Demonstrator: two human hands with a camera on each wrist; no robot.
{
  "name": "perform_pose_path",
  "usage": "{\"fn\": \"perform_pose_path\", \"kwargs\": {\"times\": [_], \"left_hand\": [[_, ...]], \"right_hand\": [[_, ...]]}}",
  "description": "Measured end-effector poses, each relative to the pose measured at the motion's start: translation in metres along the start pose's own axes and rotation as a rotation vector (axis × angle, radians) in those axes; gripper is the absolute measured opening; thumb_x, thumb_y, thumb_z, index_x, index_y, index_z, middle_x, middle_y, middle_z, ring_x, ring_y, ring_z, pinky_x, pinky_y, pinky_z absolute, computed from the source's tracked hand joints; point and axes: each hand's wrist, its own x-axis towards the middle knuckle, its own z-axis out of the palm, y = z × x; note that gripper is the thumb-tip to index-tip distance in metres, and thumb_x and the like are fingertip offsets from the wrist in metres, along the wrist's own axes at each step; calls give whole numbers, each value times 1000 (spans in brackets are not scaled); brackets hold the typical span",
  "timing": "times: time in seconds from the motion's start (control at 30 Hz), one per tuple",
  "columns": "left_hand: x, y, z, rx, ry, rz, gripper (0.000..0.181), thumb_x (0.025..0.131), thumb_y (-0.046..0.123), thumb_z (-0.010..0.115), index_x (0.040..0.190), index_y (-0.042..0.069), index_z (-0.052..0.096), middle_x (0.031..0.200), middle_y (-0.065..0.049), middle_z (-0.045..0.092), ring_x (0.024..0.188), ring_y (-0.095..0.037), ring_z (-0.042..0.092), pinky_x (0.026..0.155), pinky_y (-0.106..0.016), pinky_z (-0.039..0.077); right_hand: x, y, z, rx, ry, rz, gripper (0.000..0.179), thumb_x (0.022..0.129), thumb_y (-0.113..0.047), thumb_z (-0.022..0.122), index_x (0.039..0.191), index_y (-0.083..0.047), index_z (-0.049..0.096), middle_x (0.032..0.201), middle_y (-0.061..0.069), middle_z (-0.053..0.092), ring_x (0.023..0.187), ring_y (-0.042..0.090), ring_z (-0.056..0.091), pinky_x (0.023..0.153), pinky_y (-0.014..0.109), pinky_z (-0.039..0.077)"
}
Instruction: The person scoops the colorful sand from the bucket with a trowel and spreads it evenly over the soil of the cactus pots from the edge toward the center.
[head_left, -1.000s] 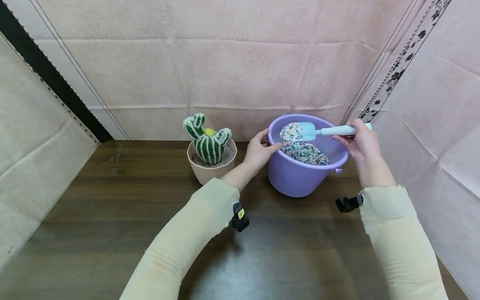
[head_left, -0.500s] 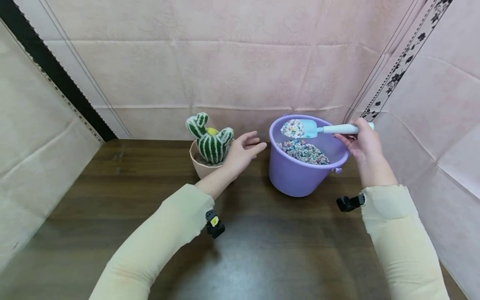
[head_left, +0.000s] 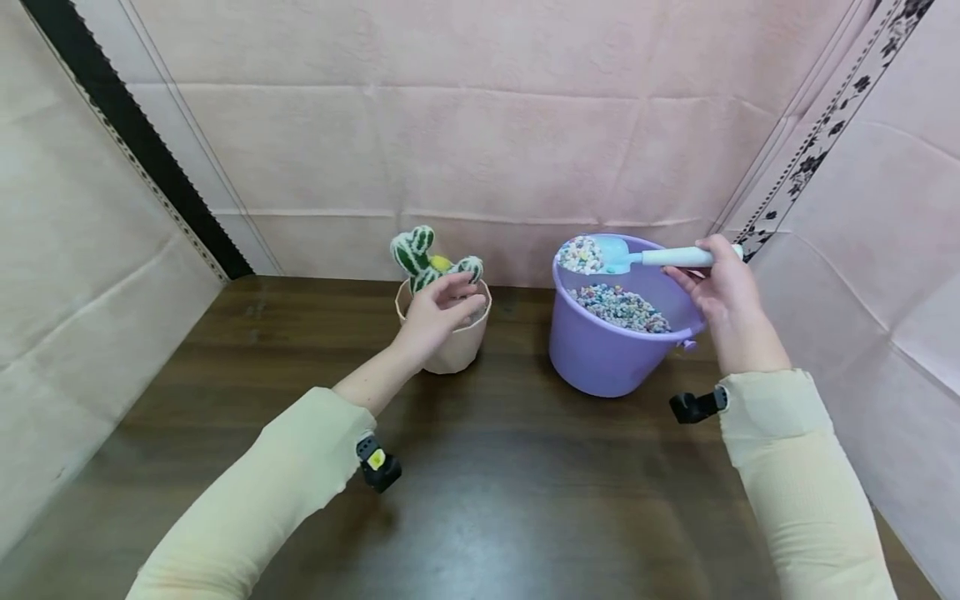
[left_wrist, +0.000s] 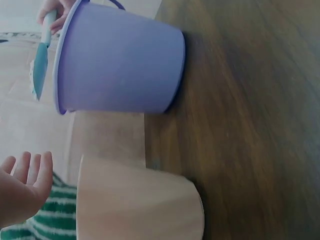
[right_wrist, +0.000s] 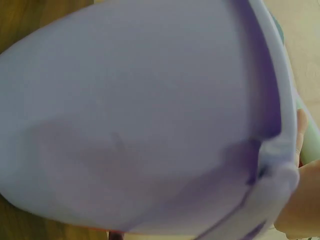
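My right hand (head_left: 729,293) grips the pale handle of a small light-blue trowel (head_left: 619,257), its blade heaped with multicoloured granules (head_left: 581,255). The trowel is held level over the mouth of a purple bucket (head_left: 600,358), where more granules (head_left: 624,308) lie inside. My left hand (head_left: 437,315) holds nothing, its fingers loosely extended in front of a knitted green-and-white cactus (head_left: 411,250). The cactus stands in a beige pot (head_left: 459,346), partly hidden by that hand. In the left wrist view the left hand (left_wrist: 22,190) is beside the pot's rim, overlapping the cactus.
Both pots stand on a dark brown wooden table (head_left: 480,483), near its back edge. A pale pink cloth wall (head_left: 480,150) rises behind them, with more cloth at either side. The bucket's outer wall (right_wrist: 125,110) fills most of the right wrist view.
My left hand has let go of the bucket's rim and moved left to the potted cactus. The right hand keeps the loaded trowel over the bucket. The head view has shifted slightly.
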Motion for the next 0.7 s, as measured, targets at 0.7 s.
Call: {"fn": "perform_pose_path", "kwargs": {"times": [0.7], "left_hand": [[-7,-23,-70,78,204,-47,52,90,19,63,136,3,45,133,-17,51,122,-25,51,95,-31,51]], "right_hand": [[13,17,16,-12,-57,51,20,87,-6,60,96,-9,42,97,11,47,79,25,58,67,36,60]]}}
